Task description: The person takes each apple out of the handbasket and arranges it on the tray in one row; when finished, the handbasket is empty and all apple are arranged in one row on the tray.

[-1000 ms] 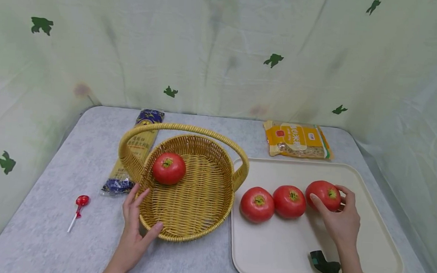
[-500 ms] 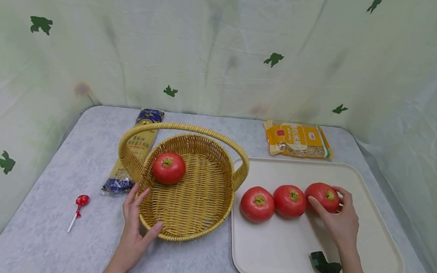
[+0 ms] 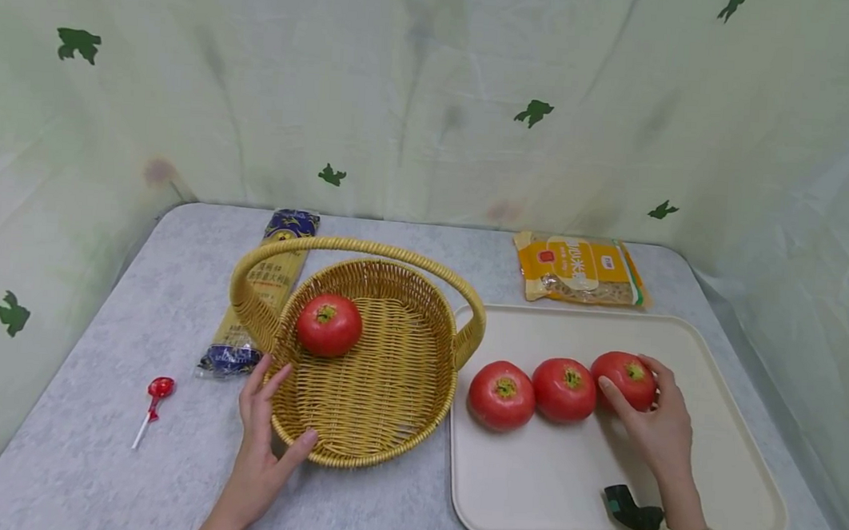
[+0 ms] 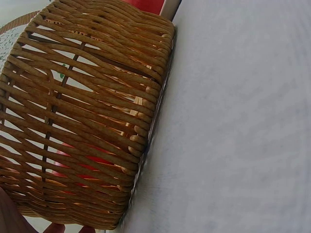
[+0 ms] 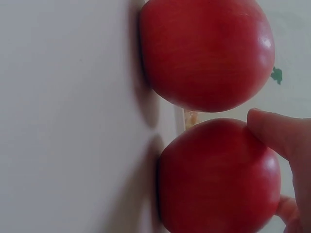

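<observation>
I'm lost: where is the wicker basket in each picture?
Head: the wicker basket sits left of the tray, with the left hand at its near left rim.
Left wrist: its woven side fills most of the left half.
Right wrist: I see none of it; the right hand holds a tomato there.
Landmark: the tomato inside it, plain in the head view, red through the left wrist view's weave.

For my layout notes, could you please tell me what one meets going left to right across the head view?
Lollipop, basket, left red fruit on the tray, middle red fruit, right red fruit gripped by the right hand.
</observation>
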The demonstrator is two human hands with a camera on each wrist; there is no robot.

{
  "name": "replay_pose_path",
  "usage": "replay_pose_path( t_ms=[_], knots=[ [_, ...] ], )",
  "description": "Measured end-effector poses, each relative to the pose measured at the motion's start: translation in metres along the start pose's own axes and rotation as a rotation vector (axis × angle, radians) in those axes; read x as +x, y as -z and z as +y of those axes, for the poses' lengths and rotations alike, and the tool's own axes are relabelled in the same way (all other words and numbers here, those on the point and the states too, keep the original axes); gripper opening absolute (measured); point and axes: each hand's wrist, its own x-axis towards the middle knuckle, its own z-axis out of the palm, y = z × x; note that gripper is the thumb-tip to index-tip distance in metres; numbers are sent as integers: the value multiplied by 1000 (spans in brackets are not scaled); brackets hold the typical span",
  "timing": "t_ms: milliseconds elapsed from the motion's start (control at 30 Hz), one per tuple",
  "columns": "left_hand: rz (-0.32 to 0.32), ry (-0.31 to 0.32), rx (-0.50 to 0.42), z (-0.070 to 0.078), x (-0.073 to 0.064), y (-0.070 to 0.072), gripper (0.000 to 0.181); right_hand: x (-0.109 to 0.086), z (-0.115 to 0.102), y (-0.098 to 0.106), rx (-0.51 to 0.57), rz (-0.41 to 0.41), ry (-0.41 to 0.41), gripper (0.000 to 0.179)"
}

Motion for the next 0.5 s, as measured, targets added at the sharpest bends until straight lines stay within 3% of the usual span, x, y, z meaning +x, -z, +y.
replay_pose_path(
  t_ms=[500],
  knots=[
    [0,-9,10,0,0,0,79,-1,4,0,2,-50,51,77]
  ],
)
